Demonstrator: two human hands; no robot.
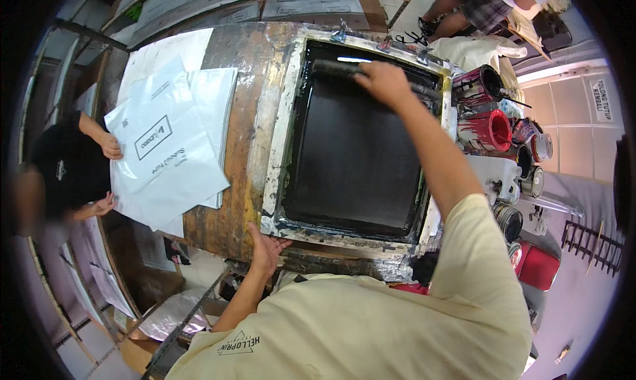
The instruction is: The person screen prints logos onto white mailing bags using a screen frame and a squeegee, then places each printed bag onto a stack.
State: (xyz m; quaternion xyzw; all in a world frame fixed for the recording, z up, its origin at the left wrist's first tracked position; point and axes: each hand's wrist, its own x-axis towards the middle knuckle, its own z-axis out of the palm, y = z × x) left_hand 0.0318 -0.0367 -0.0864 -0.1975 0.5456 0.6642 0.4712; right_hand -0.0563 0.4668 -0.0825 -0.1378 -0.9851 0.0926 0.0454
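A screen printing frame [269, 188] with a pale, paint-stained border lies on the worktable in front of me. Its dark mesh [358, 155] is ringed with black ink. At the far end of the mesh, my right hand [384, 83] is closed around a long dark squeegee [331, 69], which lies crosswise. My left hand [266, 251] is at the frame's near left corner, thumb and fingers stretched apart, against or very close to the edge. Exact contact is unclear. To the left lies a fanned stack of white printed sheets [165, 132].
Ink-smeared cans, a black one [478, 85] and a red one [487, 130], stand right of the frame beside a white jerrycan [495, 176]. A co-worker's hand [108, 145] touches the sheets at left. Another person [474, 2] is at the far right. Metal racks [86, 29] stand at left.
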